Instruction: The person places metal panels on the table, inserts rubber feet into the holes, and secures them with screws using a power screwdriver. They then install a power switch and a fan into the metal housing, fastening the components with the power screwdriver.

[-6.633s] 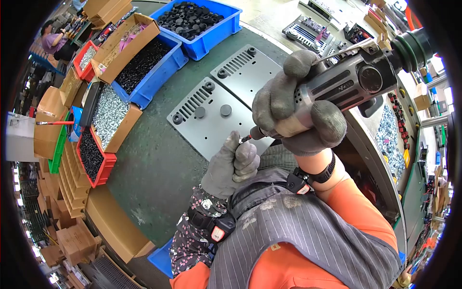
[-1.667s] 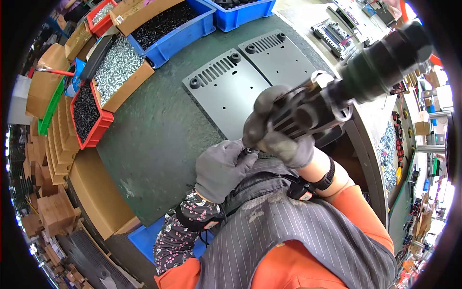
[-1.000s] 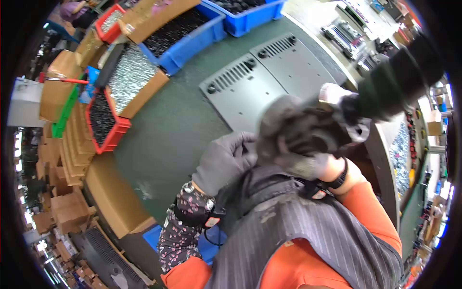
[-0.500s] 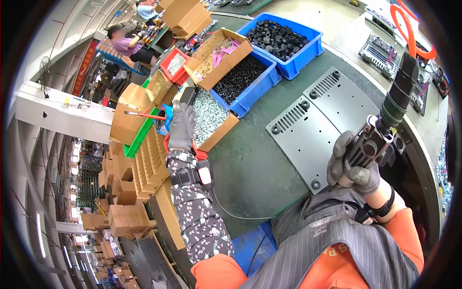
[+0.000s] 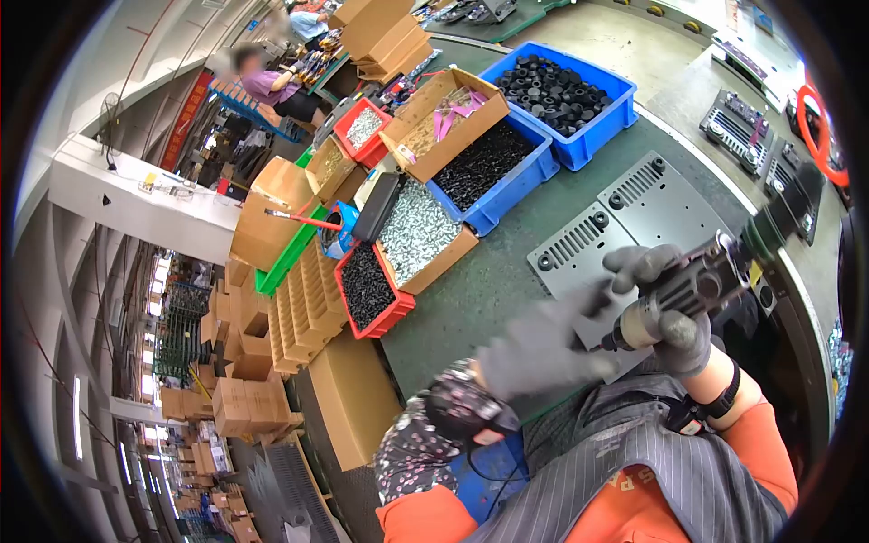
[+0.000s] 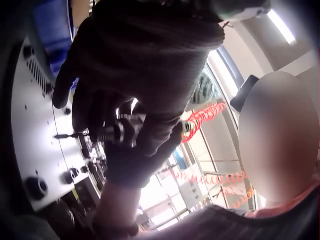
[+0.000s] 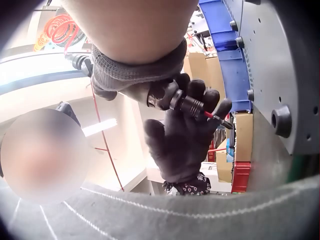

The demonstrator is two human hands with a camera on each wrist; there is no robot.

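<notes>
The person's right hand (image 5: 684, 337), gloved in grey, has its fingers wrapped round a power driver (image 5: 692, 291), its bit pointing toward the left hand (image 5: 543, 351). That left hand, also gloved and blurred by motion in the head view, has its fingers spread and grips nothing; its palm faces the bit, and whether a finger touches the tip cannot be told.

Just beyond both hands, two grey metal plates lie side by side on the green table (image 5: 453, 330). The hands and driver cover much of the near plate (image 5: 570, 251) in the head view; the far plate (image 5: 665, 197) shows more freely. Black feet stand along their slotted edges.

To the left of the left hand and a little beyond it is a red tray (image 5: 391, 321) of black screws. Farther past that hand come a cardboard box (image 5: 445, 261) of silvery fasteners, a blue bin (image 5: 507, 210) of small black pieces and a blue crate (image 5: 597, 142) of black caps. A long brown carton (image 5: 351, 398) sits left of the left forearm. Beyond the right hand hangs an orange-red hose (image 5: 824, 149).
</notes>
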